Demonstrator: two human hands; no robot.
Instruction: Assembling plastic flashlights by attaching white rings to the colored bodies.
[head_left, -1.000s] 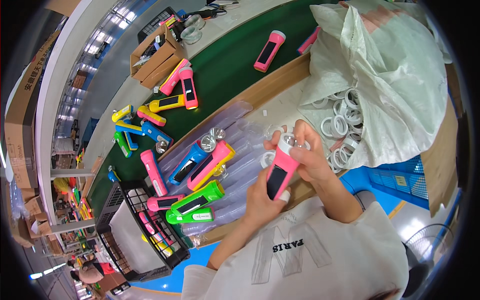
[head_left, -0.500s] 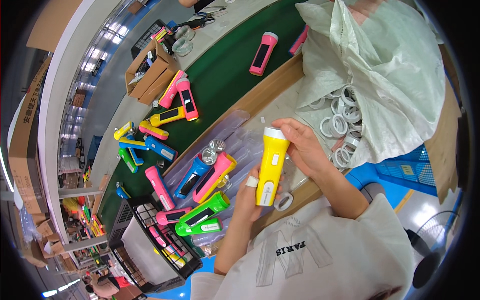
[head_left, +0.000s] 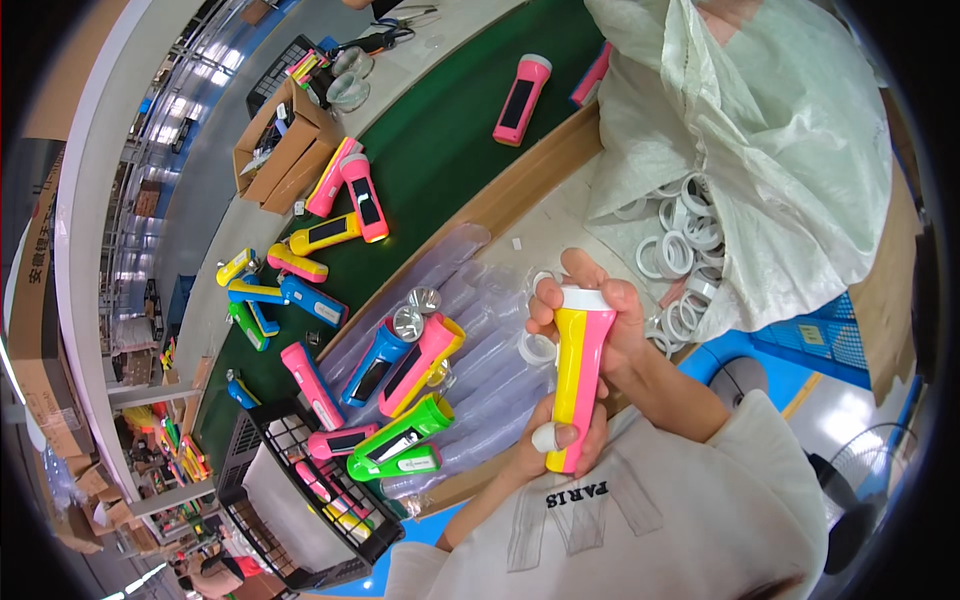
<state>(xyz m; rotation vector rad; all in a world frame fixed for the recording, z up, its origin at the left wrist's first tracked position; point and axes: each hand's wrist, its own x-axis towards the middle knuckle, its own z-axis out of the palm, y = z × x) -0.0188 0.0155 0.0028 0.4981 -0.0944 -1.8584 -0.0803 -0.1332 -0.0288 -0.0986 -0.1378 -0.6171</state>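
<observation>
A yellow-and-pink flashlight [head_left: 582, 375] stands nearly upright in front of my chest, its white head ring on top. My left hand [head_left: 585, 440] is closed round its lower end, with a white wrap on one finger. The fingers of my right hand [head_left: 628, 325] curl round the head ring from behind and both sides. Beside them on the worktop lies a loose white ring [head_left: 537, 349]. To the left, on clear plastic sleeves [head_left: 490, 350], rest a blue flashlight body [head_left: 376, 365], a pink-and-yellow one [head_left: 424, 362] and a green one [head_left: 408, 432]; shiny reflectors [head_left: 408, 322] lie by them.
A white woven sack [head_left: 770, 180] spills many white rings [head_left: 676, 252] on the right. Beyond a cardboard edge [head_left: 520, 190], a green belt [head_left: 430, 150] carries more coloured flashlights. A black crate [head_left: 300, 500] stands lower left, an open carton [head_left: 288, 150] upper left.
The flashlight has turned about its length, from its yellow switch face to its yellow-pink side, and shifted down and right. My right fingers have wrapped further round its head.
</observation>
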